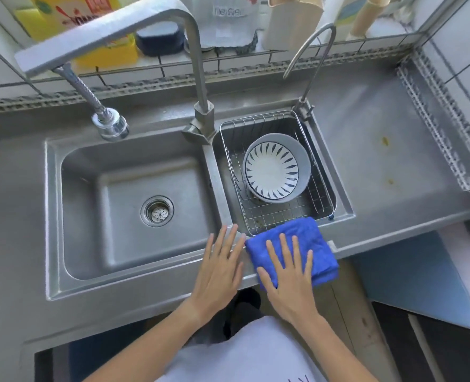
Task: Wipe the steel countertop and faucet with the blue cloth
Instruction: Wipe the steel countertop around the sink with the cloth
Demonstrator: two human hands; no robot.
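The folded blue cloth (pixel 305 238) lies on the front rim of the steel countertop (pixel 379 172), just below the right basin. My right hand (pixel 290 274) rests flat on top of it, fingers spread, not gripping. To its left, my left hand (pixel 220 268) lies flat with fingers apart on the bare front rim beside the cloth. The big square faucet (pixel 198 78) rises behind the basins, and its spout reaches left to a flexible hose with a chrome spray head (pixel 109 124). A thin curved faucet (pixel 308 59) stands to the right of it.
The left basin (pixel 134 205) holds only its drain strainer. A wire rack (pixel 275 172) in the right basin carries a patterned bowl (pixel 276 168). Two yellowish spots (pixel 385 142) mark the right counter. Bottles and a sponge line the tiled ledge (pixel 228 62) behind.
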